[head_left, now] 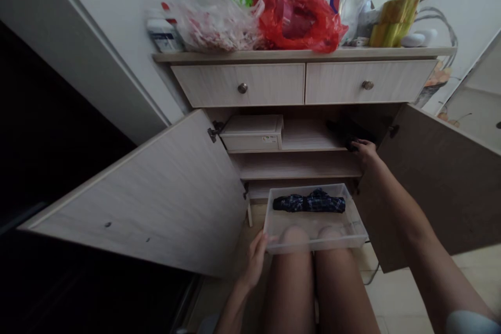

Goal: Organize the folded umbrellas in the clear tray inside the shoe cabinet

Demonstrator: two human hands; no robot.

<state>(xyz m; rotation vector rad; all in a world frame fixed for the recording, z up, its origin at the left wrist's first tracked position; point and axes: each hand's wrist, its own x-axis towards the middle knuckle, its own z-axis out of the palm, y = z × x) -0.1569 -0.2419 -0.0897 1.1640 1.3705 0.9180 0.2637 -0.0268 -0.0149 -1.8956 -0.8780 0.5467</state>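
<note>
A clear plastic box (354, 222), shallow and without a lid, rests across my knees. Inside it, along the far side, lies a folded dark plaid umbrella (309, 202). My left hand (256, 255) grips the box at its near left corner. On the upper shelf at the right, my right hand (365, 149) has its fingers closed on a black item (350, 133). That item looks soft and dark, and its exact kind is lost in the shadow. At the left of the same shelf sits a white drawer-style storage box (252, 133).
Both cabinet doors, the left door (168, 198) and the right door (442, 182), stand swung outward beside my arms. Over the shelves are two closed drawers (270, 83). The cabinet top holds a red plastic bag (289, 15), a white bottle (164, 35) and yellow tape rolls (391, 26).
</note>
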